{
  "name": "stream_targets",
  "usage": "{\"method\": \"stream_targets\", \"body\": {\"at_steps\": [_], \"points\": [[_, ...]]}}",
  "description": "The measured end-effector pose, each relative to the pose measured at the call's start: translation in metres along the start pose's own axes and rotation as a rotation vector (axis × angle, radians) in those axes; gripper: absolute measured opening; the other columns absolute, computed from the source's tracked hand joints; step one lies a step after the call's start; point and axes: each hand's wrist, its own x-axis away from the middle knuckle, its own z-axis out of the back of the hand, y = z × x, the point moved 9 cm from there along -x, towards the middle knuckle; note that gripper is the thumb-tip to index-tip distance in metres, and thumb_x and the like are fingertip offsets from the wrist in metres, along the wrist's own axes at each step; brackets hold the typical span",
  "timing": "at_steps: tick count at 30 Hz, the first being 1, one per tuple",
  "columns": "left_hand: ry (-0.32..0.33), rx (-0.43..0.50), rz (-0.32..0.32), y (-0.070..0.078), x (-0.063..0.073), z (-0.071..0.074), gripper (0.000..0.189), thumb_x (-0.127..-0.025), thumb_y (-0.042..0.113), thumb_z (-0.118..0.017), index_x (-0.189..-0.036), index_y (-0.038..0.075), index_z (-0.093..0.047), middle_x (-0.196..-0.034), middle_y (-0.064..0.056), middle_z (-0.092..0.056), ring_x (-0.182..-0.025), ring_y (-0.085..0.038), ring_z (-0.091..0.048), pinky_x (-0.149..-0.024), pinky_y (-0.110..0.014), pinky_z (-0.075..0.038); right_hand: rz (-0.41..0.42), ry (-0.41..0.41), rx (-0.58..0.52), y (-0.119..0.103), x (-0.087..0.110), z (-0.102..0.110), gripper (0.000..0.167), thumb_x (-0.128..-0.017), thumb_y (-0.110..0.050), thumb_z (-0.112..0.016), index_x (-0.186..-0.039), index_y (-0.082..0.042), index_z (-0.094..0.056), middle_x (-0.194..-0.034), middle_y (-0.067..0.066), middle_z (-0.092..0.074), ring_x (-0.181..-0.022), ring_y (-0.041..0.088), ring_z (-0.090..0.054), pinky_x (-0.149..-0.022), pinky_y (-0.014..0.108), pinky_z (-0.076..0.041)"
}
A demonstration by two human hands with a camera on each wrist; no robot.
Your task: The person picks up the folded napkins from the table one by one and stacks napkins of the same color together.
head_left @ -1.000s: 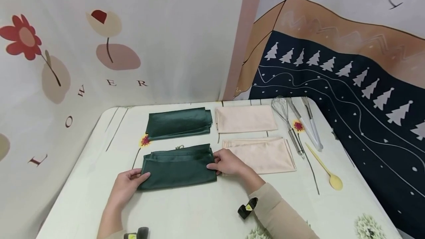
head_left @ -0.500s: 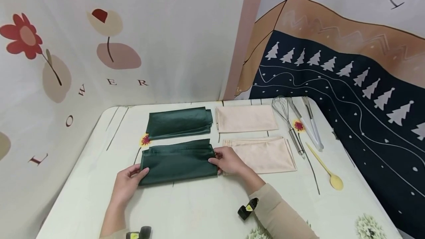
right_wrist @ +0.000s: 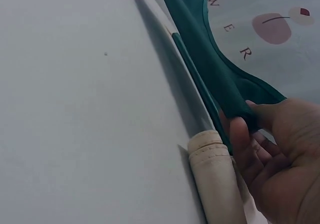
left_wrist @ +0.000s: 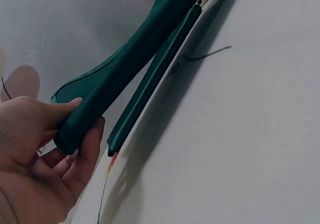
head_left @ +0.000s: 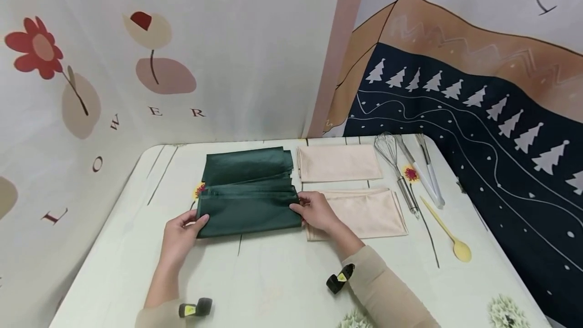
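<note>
A folded dark green cloth [head_left: 250, 214] is held between both hands, raised above the table in the wrist views. Its left end is pinched by the left hand [head_left: 179, 232], thumb on the near face and fingers behind. The right hand [head_left: 317, 211] pinches the right end the same way. Behind it on the table lies a second folded green cloth [head_left: 243, 166], its near edge hidden by the held one. Two folded pale pink cloths lie to the right: a back one [head_left: 340, 163] and a front one [head_left: 364, 214], the latter partly behind the right hand.
Right of the pink cloths lie a whisk [head_left: 397, 176], two white-handled utensils, one of them a long tool [head_left: 423, 176], and a yellow spoon [head_left: 461, 249]. Printed fabric walls [head_left: 255, 54] border the table [head_left: 273, 287] at the back and sides.
Both hands have carried the green cloth away from the body, up and slightly right in the head view. It now overlaps the near edge of the rear green cloth there.
</note>
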Motion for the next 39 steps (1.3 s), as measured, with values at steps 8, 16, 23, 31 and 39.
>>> {"method": "stream_targets", "body": {"at_steps": [8, 16, 23, 31, 39], "points": [[0.000, 0.024, -0.022, 0.013, -0.013, -0.011, 0.039, -0.096, 0.028, -0.072, -0.124, 0.001, -0.069, -0.115, -0.016, -0.065, -0.093, -0.018, -0.056, -0.066, -0.018, -0.049, 0.010, 0.061, 0.035, 0.002, -0.010, 0.014, 0.024, -0.098, -0.012, -0.068, -0.077, -0.007, -0.058, -0.068, 0.003, -0.058, -0.044, 0.018, -0.057, -0.052, 0.029, -0.052], [0.022, 0.019, -0.070, 0.030, -0.026, -0.014, 0.040, -0.096, 0.026, -0.072, -0.125, -0.002, -0.068, -0.120, -0.019, -0.066, -0.087, -0.009, -0.060, -0.066, -0.014, -0.050, 0.017, 0.098, 0.035, 0.005, -0.024, 0.026, 0.022, -0.098, -0.011, -0.068, -0.077, -0.007, -0.060, -0.067, 0.004, -0.060, -0.045, 0.019, -0.057, -0.048, 0.032, -0.052], [0.016, 0.007, -0.101, 0.039, -0.036, -0.017, 0.041, -0.097, 0.025, -0.071, -0.128, -0.002, -0.067, -0.114, -0.017, -0.065, -0.082, -0.003, -0.061, -0.065, -0.016, -0.049, 0.003, 0.104, 0.034, 0.009, -0.036, 0.031, 0.019, -0.098, -0.012, -0.068, -0.081, -0.006, -0.062, -0.071, 0.003, -0.064, -0.045, 0.016, -0.057, -0.049, 0.032, -0.054], [0.008, 0.011, -0.086, 0.041, -0.050, -0.020, 0.047, -0.098, 0.028, -0.069, -0.134, -0.003, -0.063, -0.122, -0.020, -0.063, -0.103, -0.023, -0.058, -0.070, -0.012, -0.046, -0.014, 0.090, 0.014, 0.011, -0.048, 0.035, 0.027, -0.100, -0.013, -0.066, -0.076, -0.007, -0.055, -0.065, 0.004, -0.053, -0.045, 0.018, -0.058, -0.048, 0.033, -0.056], [0.009, 0.049, -0.063, 0.041, -0.064, -0.018, 0.044, -0.098, 0.027, -0.069, -0.131, -0.002, -0.064, -0.125, -0.020, -0.063, -0.102, -0.020, -0.055, -0.072, -0.013, -0.045, 0.040, 0.114, 0.104, 0.002, -0.063, 0.040, 0.026, -0.099, -0.015, -0.068, -0.076, -0.009, -0.057, -0.070, 0.002, -0.055, -0.053, 0.015, -0.058, -0.057, 0.027, -0.049]]}}
